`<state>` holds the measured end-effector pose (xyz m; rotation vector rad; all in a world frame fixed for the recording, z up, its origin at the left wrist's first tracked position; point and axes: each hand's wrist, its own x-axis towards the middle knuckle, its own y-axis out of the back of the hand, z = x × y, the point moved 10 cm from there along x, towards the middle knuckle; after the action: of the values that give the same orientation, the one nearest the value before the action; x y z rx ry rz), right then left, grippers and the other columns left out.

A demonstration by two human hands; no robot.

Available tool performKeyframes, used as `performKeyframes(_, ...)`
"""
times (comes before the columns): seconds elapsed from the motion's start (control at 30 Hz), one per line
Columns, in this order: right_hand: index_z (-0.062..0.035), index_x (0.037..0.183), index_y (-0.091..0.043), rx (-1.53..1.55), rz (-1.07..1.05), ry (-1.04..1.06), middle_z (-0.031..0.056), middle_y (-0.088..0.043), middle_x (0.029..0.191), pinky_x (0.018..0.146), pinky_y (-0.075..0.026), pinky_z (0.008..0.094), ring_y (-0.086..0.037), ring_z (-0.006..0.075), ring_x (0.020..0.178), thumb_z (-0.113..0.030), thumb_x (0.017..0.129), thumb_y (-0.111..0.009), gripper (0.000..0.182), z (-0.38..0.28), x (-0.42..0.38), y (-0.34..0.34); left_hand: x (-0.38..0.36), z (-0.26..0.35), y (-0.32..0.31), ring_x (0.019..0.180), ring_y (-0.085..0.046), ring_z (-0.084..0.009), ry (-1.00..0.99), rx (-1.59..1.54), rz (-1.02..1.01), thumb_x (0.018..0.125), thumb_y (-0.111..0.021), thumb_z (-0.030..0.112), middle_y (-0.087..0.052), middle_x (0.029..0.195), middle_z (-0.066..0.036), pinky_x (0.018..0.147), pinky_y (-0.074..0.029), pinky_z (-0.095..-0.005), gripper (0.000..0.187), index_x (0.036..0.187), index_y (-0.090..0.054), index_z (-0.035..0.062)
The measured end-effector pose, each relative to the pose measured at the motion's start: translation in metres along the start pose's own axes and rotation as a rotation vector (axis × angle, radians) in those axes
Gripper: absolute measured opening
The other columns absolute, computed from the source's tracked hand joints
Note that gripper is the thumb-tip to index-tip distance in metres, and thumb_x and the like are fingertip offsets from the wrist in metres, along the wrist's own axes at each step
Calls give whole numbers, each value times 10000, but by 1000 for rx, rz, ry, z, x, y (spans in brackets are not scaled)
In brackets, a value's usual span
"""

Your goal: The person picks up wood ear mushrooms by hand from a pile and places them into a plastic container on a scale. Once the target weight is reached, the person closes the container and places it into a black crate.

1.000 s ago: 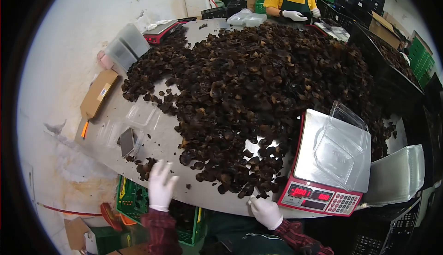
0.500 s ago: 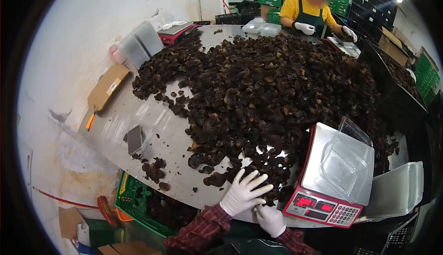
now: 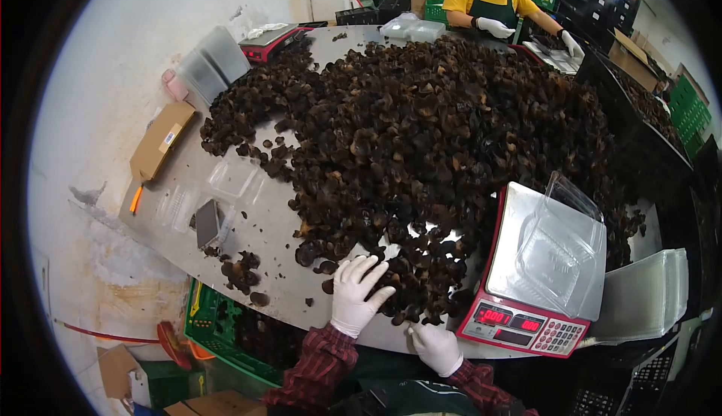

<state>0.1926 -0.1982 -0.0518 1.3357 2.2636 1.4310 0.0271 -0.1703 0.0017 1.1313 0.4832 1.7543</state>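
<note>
A large heap of dark brown, fungus-like pieces (image 3: 444,130) covers much of the metal table (image 3: 278,265). My left hand (image 3: 359,296), in a white glove, lies at the heap's front edge with its fingers apart, touching the pieces. Just right of it, my gloved right hand (image 3: 436,348) is at the table's front edge, fingers curled together; whatever they may hold is hidden. A red scale (image 3: 519,331) stands to the right of my right hand, with a clear plastic container (image 3: 560,265) on its plate.
Stacked clear lids (image 3: 639,296) stand right of the scale. Toward the left lie a dark phone-like object (image 3: 207,224) and a cardboard piece (image 3: 162,141). A green crate (image 3: 241,352) sits below the table's edge. A person in a yellow shirt (image 3: 489,2) works across the table.
My left hand has moved left, its fingers now lower over the pieces. Small pieces lie between my hands where the left hand was. The whole view has shifted slightly.
</note>
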Motion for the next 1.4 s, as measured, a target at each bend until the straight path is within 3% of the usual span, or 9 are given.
performKeyframes(0.17,-90,812,-570,21,3,3,75,-481,615,467,-444,376,-549,248,529,-170,855,-630,110,0,1,1,-10,-24,3,1111,-524,-266,65,90,110,727,-697,115,-591,1102,-70,1016,-342,-455,201,920,-648,88)
performKeyframes(0.33,-90,814,-571,26,-2,9,77,-479,617,470,-446,375,-550,248,533,-171,859,-629,109,1,0,-1,4,-27,30,1095,-534,-292,114,128,183,697,-666,20,-597,1109,-72,980,-381,-444,337,1017,-679,126)
performKeyframes(0.43,-90,813,-570,39,1,0,78,-475,617,471,-445,375,-550,249,533,-171,861,-627,111,0,0,1,18,20,2,1119,-530,-315,-152,40,2,673,-652,-8,-607,1158,-83,978,-403,-419,359,978,-715,169)
performKeyframes(0.57,-90,816,-572,47,17,5,79,-481,619,472,-447,376,-551,253,534,-174,866,-621,110,1,-1,1,24,30,-54,1308,-370,-321,-147,234,-226,735,-674,123,-483,1376,-70,1071,-271,-522,217,936,-705,200)
performKeyframes(0.7,-90,827,-578,22,-11,0,81,-498,628,477,-454,379,-558,258,540,-175,868,-619,103,2,-2,-1,31,23,-40,1275,-412,-330,-86,98,-134,706,-724,121,-533,1325,-83,1059,-293,-511,113,795,-657,143)
performKeyframes(0.87,-86,840,-586,21,-18,2,86,-503,628,484,-458,384,-563,264,548,-174,868,-618,98,3,-2,-4,31,-3,13,1255,-436,-313,69,-172,12,736,-717,74,-562,1291,-69,1023,-363,-430,165,890,-695,126)
performKeyframes(1.17,-82,803,-582,35,15,0,91,-511,633,483,-458,387,-571,271,560,-175,867,-625,120,3,-3,-2,30,25,-52,1318,-371,-342,-185,185,-218,701,-715,97,-452,1416,-69,1062,-298,-511,205,886,-678,176)
performKeyframes(1.33,-80,793,-578,14,-11,-3,93,-504,631,480,-457,394,-566,276,554,-172,865,-629,127,3,-3,-2,40,7,8,1190,-527,-288,80,-445,51,776,-644,-33,-602,1228,-121,983,-424,-395,211,956,-654,77)
performKeyframes(1.4,-81,791,-577,42,-4,0,93,-502,630,480,-456,394,-564,277,552,-172,864,-630,128,3,-2,-1,24,-28,17,1045,-612,-201,474,-1011,92,827,-594,-78,-637,1112,-110,874,-491,-306,206,1009,-619,17)
